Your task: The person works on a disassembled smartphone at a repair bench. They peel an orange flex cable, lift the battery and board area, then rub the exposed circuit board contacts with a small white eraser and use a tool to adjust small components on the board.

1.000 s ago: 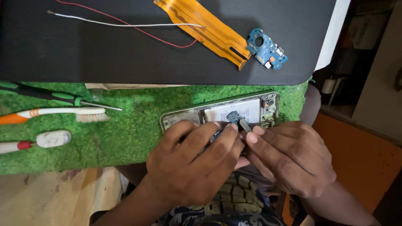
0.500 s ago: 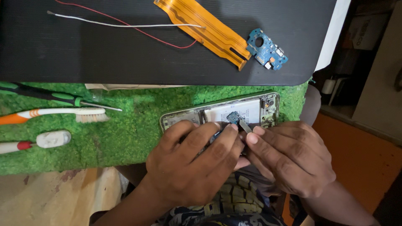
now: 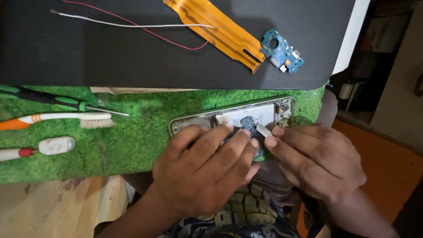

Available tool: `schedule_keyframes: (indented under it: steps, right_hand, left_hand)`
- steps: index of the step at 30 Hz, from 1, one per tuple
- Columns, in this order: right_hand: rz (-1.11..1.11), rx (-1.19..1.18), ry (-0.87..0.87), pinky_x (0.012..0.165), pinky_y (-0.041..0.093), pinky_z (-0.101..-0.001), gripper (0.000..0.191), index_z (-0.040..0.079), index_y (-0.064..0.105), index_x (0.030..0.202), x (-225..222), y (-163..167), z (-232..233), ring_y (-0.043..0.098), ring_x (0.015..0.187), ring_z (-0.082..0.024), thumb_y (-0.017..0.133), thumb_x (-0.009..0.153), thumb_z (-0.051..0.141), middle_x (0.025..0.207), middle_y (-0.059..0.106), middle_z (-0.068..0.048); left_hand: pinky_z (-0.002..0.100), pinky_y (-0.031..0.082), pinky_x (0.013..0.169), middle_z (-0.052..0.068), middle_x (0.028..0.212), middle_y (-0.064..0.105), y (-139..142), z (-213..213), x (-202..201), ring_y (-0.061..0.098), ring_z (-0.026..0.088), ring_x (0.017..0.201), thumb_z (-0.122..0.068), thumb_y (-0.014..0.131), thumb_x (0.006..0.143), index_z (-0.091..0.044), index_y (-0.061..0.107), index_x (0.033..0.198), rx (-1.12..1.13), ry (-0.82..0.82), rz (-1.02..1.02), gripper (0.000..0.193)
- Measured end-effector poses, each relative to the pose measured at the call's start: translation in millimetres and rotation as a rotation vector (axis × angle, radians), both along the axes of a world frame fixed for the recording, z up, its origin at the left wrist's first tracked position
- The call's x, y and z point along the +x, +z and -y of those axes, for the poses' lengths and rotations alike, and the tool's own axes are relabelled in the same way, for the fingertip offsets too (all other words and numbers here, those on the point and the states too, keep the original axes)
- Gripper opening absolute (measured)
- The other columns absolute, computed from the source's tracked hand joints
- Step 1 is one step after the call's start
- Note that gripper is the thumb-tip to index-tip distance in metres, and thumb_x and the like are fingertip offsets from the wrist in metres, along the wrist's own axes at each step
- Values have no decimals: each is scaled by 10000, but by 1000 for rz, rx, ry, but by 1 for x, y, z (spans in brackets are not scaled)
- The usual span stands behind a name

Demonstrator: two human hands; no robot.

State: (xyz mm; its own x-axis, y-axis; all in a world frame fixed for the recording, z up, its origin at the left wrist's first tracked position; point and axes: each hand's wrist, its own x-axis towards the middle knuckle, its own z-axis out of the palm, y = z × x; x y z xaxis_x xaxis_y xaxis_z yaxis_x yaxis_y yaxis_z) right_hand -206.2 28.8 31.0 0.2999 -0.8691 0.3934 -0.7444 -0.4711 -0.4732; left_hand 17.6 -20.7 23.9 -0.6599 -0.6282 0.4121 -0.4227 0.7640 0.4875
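Where the fingertips of both hands meet, a small blue circuit piece (image 3: 249,122) sits on the white inner panel of an opened, silver-framed phone (image 3: 233,115), and a small white flat tool tip (image 3: 264,130) lies just at its four o'clock. The right hand (image 3: 317,161) pinches that white tip between thumb and forefinger, fingers pressed together. The left hand (image 3: 205,169) lies flat across the phone's lower half, fingers slightly spread, their tips reaching the blue piece from about seven o'clock; whether they grip anything beneath I cannot tell. The phone rests on a green artificial-grass mat (image 3: 132,141). At nine o'clock from the hands lie an orange-and-white toothbrush (image 3: 66,119), a green-handled screwdriver (image 3: 61,100) and a white-headed tool with a red band (image 3: 39,147). At twelve o'clock, on a black worktop (image 3: 88,57), lie an orange flex ribbon cable (image 3: 220,31), a blue circuit board (image 3: 282,50) touching its end, and thin red and white wires (image 3: 132,25).
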Motion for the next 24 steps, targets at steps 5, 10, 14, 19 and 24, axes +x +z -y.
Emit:
schedule_keyframes:
  steps: [5, 10, 14, 19, 24]
  right_hand:
    - [9, 6, 12, 676, 604, -321, 136, -24, 750, 879, -4, 0, 0, 745, 781, -249, 848, 790, 6, 857, 734, -141]
    - [54, -14, 63, 677, 613, -329, 131, -28, 740, 854, -7, -3, 2, 740, 753, -244, 845, 778, -16, 821, 722, -142]
    - [55, -23, 39, 661, 610, -326, 144, -20, 734, 835, -7, -6, 1, 737, 739, -238, 865, 774, -25, 808, 717, -136]
    - [88, -14, 47, 660, 618, -325, 148, -27, 726, 824, -7, -8, 0, 740, 737, -238, 862, 766, -27, 799, 711, -134]
    - [107, 5, 21, 662, 623, -318, 163, -27, 702, 819, -7, -9, -1, 742, 764, -238, 856, 765, -33, 819, 715, -145]
  left_hand:
    - [412, 490, 1029, 60, 1245, 688, -4, -2, 2, 647, 251, 1222, -238, 657, 1068, -87, 718, 1151, 47, -33, -23, 183]
    - [398, 497, 977, 60, 1137, 699, -5, -2, 2, 653, 236, 1130, -287, 675, 989, -94, 720, 1040, 23, -19, -39, 205]
    - [424, 491, 1081, 83, 1230, 700, -5, -2, 2, 651, 268, 1239, -238, 670, 1080, -76, 719, 1129, 54, -46, -35, 176]
    - [396, 501, 1033, 78, 1129, 712, -6, -2, 1, 665, 252, 1151, -226, 690, 1001, -77, 724, 1029, 36, -8, -65, 155]
    - [439, 506, 1101, 109, 1229, 702, -8, -3, 3, 652, 288, 1246, -214, 691, 1075, -57, 720, 1108, 73, -42, -69, 164]
